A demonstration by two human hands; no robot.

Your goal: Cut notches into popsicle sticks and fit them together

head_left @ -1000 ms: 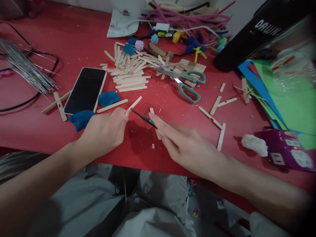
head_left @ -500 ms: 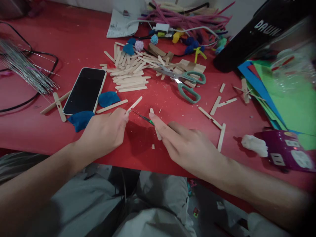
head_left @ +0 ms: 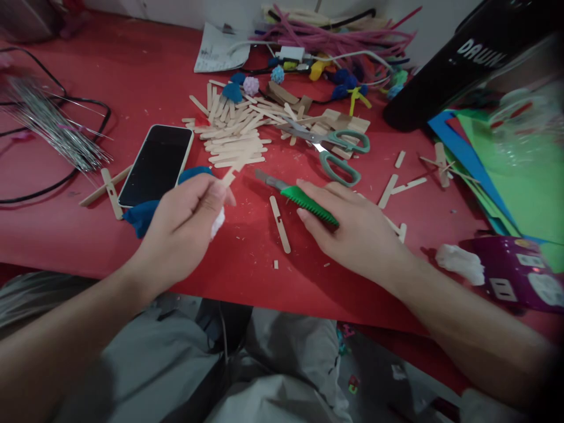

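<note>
Between its thumb and fingers my left hand [head_left: 187, 220] pinches a notched craft stick [head_left: 232, 173], which points up and to the right. Something white [head_left: 217, 223] shows below that thumb; I cannot make out what it is. My right hand [head_left: 352, 226] is closed around a green utility knife [head_left: 311, 204]. The knife's grey blade [head_left: 267, 178] is out and points left, a short way from the held stick. Between the hands a second notched stick [head_left: 280, 224] lies on the red table [head_left: 247, 264], with a small cut-off chip [head_left: 275, 264] below it.
Beyond my hands lie a pile of craft sticks [head_left: 238, 132] and grey-green scissors [head_left: 341, 158]. A phone [head_left: 156, 164] and metal wires [head_left: 59, 126] are on the left. At right stand a black bottle [head_left: 440, 70], coloured paper [head_left: 506, 170] and a purple object [head_left: 513, 273].
My right hand has lifted off the stick on the table and turned the knife, so its green handle shows. The held stick has tilted slightly in my left hand.
</note>
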